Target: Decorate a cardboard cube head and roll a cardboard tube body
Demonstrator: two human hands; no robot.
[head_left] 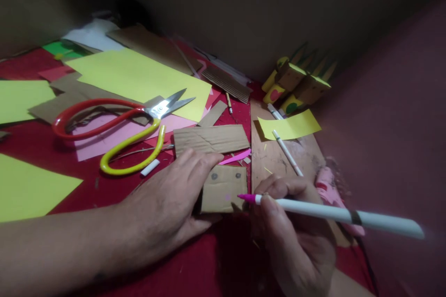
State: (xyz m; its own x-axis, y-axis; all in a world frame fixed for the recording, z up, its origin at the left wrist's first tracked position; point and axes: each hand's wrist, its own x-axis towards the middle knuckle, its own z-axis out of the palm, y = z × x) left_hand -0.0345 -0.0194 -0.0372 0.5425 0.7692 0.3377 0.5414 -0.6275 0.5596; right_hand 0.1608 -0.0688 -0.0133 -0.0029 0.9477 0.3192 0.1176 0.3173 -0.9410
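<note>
My left hand (174, 190) is closed around the left side of a small cardboard square (219, 202), thumb below and fingers along its upper edge. Two dark dots sit near the top of the square, with a faint pink mark lower down. Between thumb and fingers, my right hand (296, 236) grips a white felt-tip marker (320, 210). Its magenta tip points left, at the right part of the square; I cannot tell whether it touches. Beyond the square lie a corrugated cardboard strip (212, 139) and a pink paper strip (237, 156).
Scissors (160, 109) with red and yellow handles lie open on yellow paper (139, 79). A white cap (150, 168) rests by my left wrist. At right are another white marker (287, 153), a pink glue gun (327, 183) and cardboard holders (299, 81) with pencils, near the wall.
</note>
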